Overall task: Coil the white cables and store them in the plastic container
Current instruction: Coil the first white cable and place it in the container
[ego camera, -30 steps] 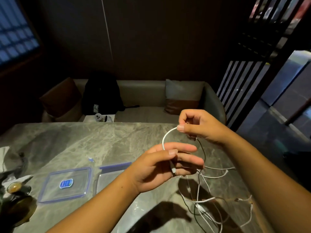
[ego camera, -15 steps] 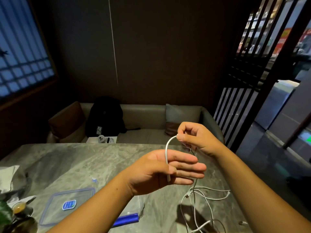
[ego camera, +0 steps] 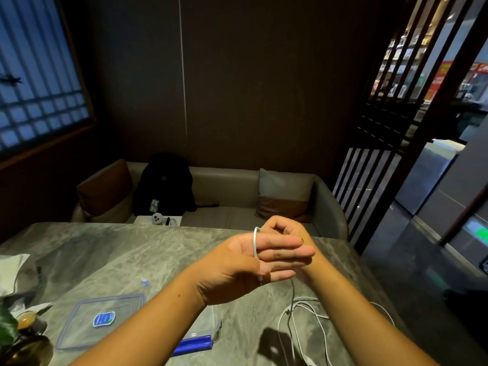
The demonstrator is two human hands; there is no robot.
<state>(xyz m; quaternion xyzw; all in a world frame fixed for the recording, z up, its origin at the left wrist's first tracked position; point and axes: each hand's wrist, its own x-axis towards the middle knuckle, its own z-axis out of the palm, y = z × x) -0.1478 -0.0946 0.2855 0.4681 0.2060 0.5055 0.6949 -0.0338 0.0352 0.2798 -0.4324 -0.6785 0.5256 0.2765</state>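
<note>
My left hand [ego camera: 245, 262] is raised over the table with its fingers straight and together, thumb pinning the end of a white cable [ego camera: 255, 244] against them. The cable loops over the top of the fingers. Behind them, my right hand [ego camera: 284, 229] is closed on the same cable, partly hidden. The rest of the white cables [ego camera: 303, 313] lie tangled on the table below my right forearm. The clear plastic container [ego camera: 215, 328] with a blue clip sits under my left forearm, mostly hidden. Its lid [ego camera: 103, 318] lies flat to the left.
The grey marble table [ego camera: 105, 260] runs to a bench sofa [ego camera: 224, 191] with a black backpack [ego camera: 163, 183] and cushions. Napkins and a small dish with leaves [ego camera: 23, 326] sit at the left edge. A slatted screen [ego camera: 369, 180] stands at the right.
My right hand has moved behind my left fingers, carrying the cable over them into a tighter loop. The view has tilted upward, so the table's near part sits lower in frame.
</note>
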